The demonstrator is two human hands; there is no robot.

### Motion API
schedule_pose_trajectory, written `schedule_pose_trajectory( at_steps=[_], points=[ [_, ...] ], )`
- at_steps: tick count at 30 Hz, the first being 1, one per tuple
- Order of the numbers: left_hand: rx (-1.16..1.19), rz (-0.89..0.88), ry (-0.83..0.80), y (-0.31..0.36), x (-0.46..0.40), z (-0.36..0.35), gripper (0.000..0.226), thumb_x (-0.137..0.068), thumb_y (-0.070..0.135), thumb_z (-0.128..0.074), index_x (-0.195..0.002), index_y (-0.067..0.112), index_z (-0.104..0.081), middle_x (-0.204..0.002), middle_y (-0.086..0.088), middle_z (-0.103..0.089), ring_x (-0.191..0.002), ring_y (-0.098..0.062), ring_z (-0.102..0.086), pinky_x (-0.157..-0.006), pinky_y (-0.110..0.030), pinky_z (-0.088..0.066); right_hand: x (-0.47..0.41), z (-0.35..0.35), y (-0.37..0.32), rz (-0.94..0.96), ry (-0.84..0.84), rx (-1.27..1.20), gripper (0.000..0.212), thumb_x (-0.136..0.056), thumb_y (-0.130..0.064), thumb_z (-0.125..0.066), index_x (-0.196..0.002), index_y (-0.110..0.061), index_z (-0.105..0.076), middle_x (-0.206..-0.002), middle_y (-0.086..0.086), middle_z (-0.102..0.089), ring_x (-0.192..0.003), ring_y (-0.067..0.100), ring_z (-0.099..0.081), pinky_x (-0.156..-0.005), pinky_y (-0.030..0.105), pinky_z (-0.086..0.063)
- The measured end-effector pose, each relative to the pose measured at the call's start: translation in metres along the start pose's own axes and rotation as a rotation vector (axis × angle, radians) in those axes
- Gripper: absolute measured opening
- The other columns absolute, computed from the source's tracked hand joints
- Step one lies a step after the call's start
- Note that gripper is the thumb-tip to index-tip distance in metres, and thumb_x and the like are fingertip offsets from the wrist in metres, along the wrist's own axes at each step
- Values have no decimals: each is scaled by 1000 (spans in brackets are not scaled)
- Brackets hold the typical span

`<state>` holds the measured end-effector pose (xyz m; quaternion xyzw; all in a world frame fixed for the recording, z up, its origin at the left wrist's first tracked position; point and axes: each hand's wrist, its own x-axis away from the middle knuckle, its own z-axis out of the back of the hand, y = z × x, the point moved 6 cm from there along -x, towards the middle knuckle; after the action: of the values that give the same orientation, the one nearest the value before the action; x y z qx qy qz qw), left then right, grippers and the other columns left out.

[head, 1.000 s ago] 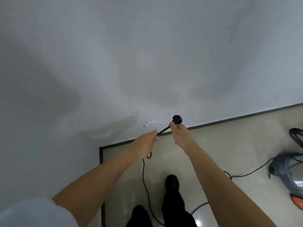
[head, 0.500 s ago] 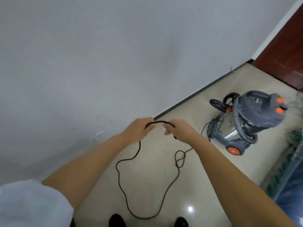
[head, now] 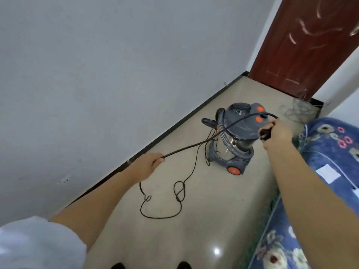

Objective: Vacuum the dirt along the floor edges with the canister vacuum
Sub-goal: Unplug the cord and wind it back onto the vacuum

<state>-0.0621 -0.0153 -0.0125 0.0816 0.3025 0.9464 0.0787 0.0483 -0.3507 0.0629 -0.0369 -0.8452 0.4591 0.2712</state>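
A grey canister vacuum point(head: 236, 138) with orange wheels and buttons stands on the beige floor near the wall, its ribbed hose draped around it. Its black power cord point(head: 196, 142) stretches taut between my hands. My left hand point(head: 148, 166) grips the cord low near the baseboard. My right hand point(head: 275, 133) is raised in front of the vacuum's top and grips the black plug end of the cord. The rest of the cord point(head: 161, 206) lies in loose loops on the floor below my hands.
A black baseboard point(head: 174, 129) runs along the white wall, with a wall socket point(head: 63, 181) low at the left. A dark red door point(head: 308, 45) stands at the far end. Blue floral bedding point(head: 330, 152) fills the right side. A tangle of thin wire point(head: 297, 109) lies by the door.
The view has swung right from the wall socket toward the vacuum. My hands, close together before, have spread apart, with the right hand lifting the plug end up and to the right.
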Motion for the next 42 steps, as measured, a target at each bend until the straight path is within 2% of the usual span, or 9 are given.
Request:
schedule_pose_trajectory(
  at_steps=[6,14,20,25,28,31,36,39,42],
  points=[
    [-617,-496,-263,138,-19,-22,40,-102,38,-26,-120,15,-54,-110,-5,-60,-98,-24,-58,-74,-30,-38,69,-48,14,283,-528,1010,32,-102,-27,-38,-76,-13,-52,-61,-2,-67,-53,10,-65,-53,23,-50],
    [-142,-296,28,186,-68,27,50,-87,49,-57,-54,15,-40,-51,2,-34,-49,-11,-31,-51,-29,-24,103,-36,16,280,-735,1337,42,-102,-28,-37,-66,-17,-55,-48,-6,-41,-37,5,-37,-47,22,-34],
    [566,-123,87,141,-74,53,47,-95,32,-52,-53,17,-36,-45,12,-33,-41,-3,-33,-56,-21,-40,84,-16,-77,65,-649,213,39,-87,-34,-50,-49,-23,-46,-42,-12,-28,-33,2,-26,-37,14,-29],
    [210,-32,-1,79,-66,34,33,-100,29,-38,-70,17,-44,-63,4,-43,-57,-11,-43,-55,-16,-37,39,22,-130,176,-118,-572,41,-103,-26,-38,-63,-16,-41,-36,-9,-37,-29,3,-33,-34,15,-33],
    [-401,-213,-355,101,-52,11,32,-102,31,-31,-96,10,-54,-79,-7,-54,-74,-22,-51,-64,-27,-33,34,17,-122,261,85,-124,38,-103,-20,-32,-67,-15,-40,-33,-7,-46,-34,7,-43,-34,17,-37],
    [-656,-425,-458,162,-46,4,41,-103,34,-29,-108,2,-54,-103,-17,-62,-95,-31,-56,-71,-30,-33,53,-21,-83,245,-49,664,37,-104,-25,-30,-77,-8,-49,-55,0,-68,-51,13,-61,-54,24,-46],
    [-395,-478,-84,226,-84,58,36,-96,40,-46,-93,8,-63,-81,-9,-62,-72,-17,-52,-66,-30,-37,96,-61,-18,380,-527,1356,30,-103,-29,-33,-82,-14,-49,-68,3,-58,-59,12,-55,-64,26,-45],
    [-61,-371,22,217,-97,86,46,-85,40,-64,-55,15,-40,-52,2,-36,-46,-6,-34,-46,-18,-25,107,-60,-27,307,-615,1286,34,-101,-35,-37,-82,-14,-55,-44,-8,-43,-39,9,-46,-53,23,-42],
    [336,-291,12,193,-98,88,46,-90,32,-61,-55,17,-34,-52,4,-32,-45,-4,-35,-51,-13,-35,111,-56,-57,270,-607,1035,29,-100,-27,-44,-77,-12,-52,-37,-8,-40,-34,6,-39,-46,20,-41]
  ],
)
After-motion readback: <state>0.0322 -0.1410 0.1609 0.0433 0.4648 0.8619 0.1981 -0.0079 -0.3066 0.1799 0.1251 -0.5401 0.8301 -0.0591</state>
